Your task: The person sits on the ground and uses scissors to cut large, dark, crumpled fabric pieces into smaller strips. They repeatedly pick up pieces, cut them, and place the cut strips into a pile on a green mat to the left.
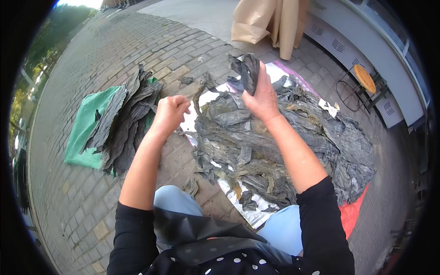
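Observation:
My right hand is raised over the far left part of a wide heap of dried kelp, wrapped round a folded dark kelp bundle. To the left, my left hand is closed with its fingers curled in. Whatever it may hold is hidden. It is between the heap and a stack of long, flat kelp sheets, which lies on a green cloth. Under the heap, a white plastic sheet shows at the edges.
Grey brick paving surrounds the piles. Large brown paper hangs or stands beyond the heap. At right are an orange-topped stool and a long pale structure. A red sheet sticks out under the heap. Kelp scraps lie near my knees.

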Demonstrator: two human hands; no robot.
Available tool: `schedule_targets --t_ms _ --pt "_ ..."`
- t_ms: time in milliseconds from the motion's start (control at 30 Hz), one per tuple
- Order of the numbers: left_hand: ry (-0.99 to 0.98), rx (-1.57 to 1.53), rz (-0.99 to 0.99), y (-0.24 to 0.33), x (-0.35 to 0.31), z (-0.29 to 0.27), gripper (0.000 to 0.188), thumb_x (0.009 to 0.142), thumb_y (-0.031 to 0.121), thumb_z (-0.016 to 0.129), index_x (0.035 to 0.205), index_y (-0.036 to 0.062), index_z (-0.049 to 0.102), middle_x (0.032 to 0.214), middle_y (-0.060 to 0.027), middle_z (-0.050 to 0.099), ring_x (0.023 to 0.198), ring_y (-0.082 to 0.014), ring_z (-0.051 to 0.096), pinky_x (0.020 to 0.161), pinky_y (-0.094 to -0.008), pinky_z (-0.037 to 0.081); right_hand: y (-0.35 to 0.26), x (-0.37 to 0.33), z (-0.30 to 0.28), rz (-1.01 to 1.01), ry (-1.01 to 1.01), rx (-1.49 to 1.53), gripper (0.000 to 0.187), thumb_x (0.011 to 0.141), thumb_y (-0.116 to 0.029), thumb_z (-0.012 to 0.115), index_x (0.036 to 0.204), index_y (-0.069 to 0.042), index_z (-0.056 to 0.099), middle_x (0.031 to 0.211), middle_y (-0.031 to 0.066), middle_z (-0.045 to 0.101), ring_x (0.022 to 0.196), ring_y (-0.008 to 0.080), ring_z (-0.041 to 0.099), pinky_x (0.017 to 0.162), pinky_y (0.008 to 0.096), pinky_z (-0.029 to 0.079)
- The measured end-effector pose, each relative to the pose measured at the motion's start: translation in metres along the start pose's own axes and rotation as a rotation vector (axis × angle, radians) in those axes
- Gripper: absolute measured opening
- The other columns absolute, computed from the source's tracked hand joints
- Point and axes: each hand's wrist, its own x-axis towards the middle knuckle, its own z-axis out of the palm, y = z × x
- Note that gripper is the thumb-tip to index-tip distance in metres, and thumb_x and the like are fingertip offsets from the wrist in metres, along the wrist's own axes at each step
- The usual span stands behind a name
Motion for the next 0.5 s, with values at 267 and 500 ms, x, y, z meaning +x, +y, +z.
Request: schedule_targets --t_ms 267,500 --pt "-0.252 -0.962 0.492 0.135 0.039 0.096 0.076 0.082 0.018 0.071 0.143 0.0003 0.028 0.136 -0.0146 0.046 0.127 -0.0236 0.043 0.103 -0.0345 0.035 -0.019 -0.031 -0.041 0.192 -0.125 -0.02 0.102 0.062 -0.013 0.077 0.142 -0.007 0.015 0.114 0.0197 0.044 0.108 0.0387 0.048 0.091 0.0436 0.044" --pt "-0.182 -1.749 0.259 0.196 0.059 0.105 0.028 0.096 0.015 0.052 0.123 0.0065 0.048 0.118 -0.0105 0.059 0.1 -0.0271 0.064 0.087 -0.0463 0.054 0.12 -0.182 -0.167 0.5 -0.536 -0.428 0.108 0.07 -0.036 0.075 0.148 -0.005 0.007 0.154 0.0225 0.006 0.144 0.0332 0.009 0.117 0.0436 0.015"
